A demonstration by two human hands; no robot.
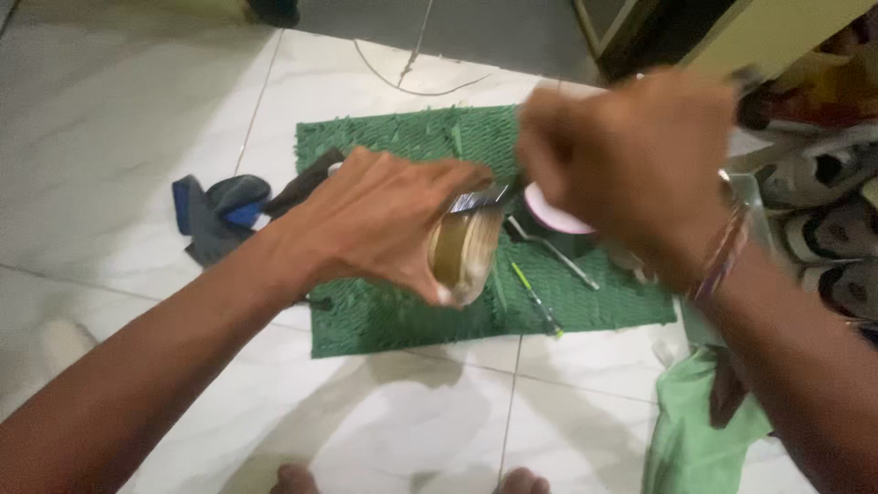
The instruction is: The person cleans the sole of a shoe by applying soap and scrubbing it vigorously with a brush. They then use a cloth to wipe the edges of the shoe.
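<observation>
My left hand grips a small round tin of brownish paste, tilted with its open side toward me, above a green shaggy mat. My right hand is blurred, raised just right of the tin with fingers closed; something dark sticks out past its far side, too blurred to identify. A pink round lid lies on the mat below that hand. A thin metal tool and a green-tipped stick rest on the mat near the tin.
A dark blue-and-grey cloth bundle lies left of the mat. A green cloth sits at lower right. Shoes line the right edge. A thin cord runs over the white tile floor. My toes show at the bottom.
</observation>
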